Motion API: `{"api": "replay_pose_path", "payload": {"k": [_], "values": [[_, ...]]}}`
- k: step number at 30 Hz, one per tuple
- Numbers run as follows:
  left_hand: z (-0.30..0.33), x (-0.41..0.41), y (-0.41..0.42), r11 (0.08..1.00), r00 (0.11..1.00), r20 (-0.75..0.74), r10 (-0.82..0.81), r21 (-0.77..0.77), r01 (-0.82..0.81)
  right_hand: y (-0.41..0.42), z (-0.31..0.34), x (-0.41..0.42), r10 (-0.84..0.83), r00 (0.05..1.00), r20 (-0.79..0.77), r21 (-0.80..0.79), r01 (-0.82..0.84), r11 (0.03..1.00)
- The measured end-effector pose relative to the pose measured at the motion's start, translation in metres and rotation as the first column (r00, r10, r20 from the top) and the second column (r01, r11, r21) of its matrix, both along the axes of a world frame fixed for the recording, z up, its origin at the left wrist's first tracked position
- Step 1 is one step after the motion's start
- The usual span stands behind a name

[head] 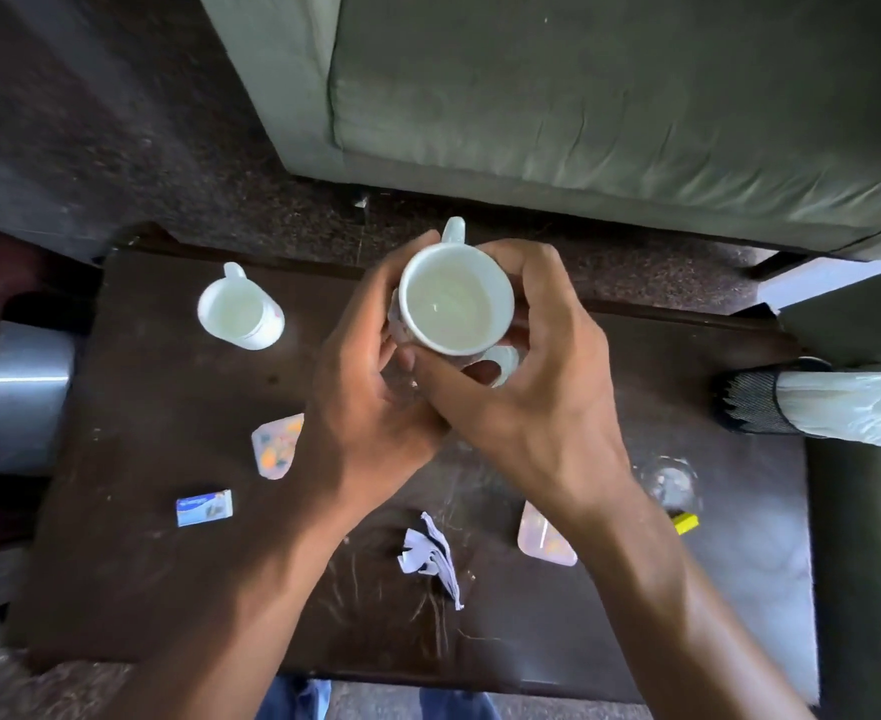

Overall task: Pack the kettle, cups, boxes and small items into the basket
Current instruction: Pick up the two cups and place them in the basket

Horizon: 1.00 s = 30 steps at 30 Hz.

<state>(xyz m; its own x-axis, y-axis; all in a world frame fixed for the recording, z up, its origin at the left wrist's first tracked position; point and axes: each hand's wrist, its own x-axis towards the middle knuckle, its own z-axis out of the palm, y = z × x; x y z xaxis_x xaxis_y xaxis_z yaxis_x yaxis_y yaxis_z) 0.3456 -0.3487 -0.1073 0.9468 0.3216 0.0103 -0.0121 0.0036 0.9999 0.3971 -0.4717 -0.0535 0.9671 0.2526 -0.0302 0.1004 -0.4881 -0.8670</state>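
Both hands hold white cups above the dark table [168, 589]. The top cup [454, 304] is upright and empty, its handle pointing away from me. A second cup's handle [503, 363] shows beneath it, so the cups look stacked. My left hand [371, 376] wraps the left side, my right hand [537, 376] the right side and bottom. Another white cup [238, 311] stands on the table to the left. No basket is in view.
On the table lie a small blue-white box [204, 507], two pink packets [275, 446] [545, 537], crumpled paper [430, 556], a clear glass [672, 483] and a yellow item [686, 523]. A mesh bin with a white bag [812, 402] lies at right. A green sofa [610, 96] stands behind.
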Motion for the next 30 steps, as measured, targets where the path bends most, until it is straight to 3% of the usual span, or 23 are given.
{"api": "replay_pose_path", "payload": {"k": [7, 11, 18, 23, 30], "values": [[-0.009, -0.025, 0.053, 0.986, 0.993, -0.021, 0.119, -0.118, -0.121, 0.060, -0.002, -0.019, 0.167, 0.985, -0.034, 0.010, -0.167, 0.986], [-0.006, -0.036, 0.088, 0.975, 0.975, 0.004, 0.224, 0.003, -0.224, 0.088, 0.000, -0.018, 0.276, 0.959, -0.060, 0.001, -0.277, 0.961], [-0.023, -0.055, 0.145, 0.925, 0.923, -0.091, 0.374, 0.105, -0.364, 0.136, -0.021, -0.005, 0.144, 0.989, -0.041, 0.088, -0.140, 0.986], [-0.038, -0.075, 0.179, 0.878, 0.874, -0.106, 0.475, 0.135, -0.460, 0.169, -0.065, 0.002, 0.155, 0.983, -0.094, -0.077, -0.163, 0.984], [-0.058, -0.098, 0.214, 0.871, 0.860, -0.135, 0.492, 0.097, -0.482, 0.215, -0.137, -0.004, 0.255, 0.942, -0.218, -0.401, -0.325, 0.857]]}}
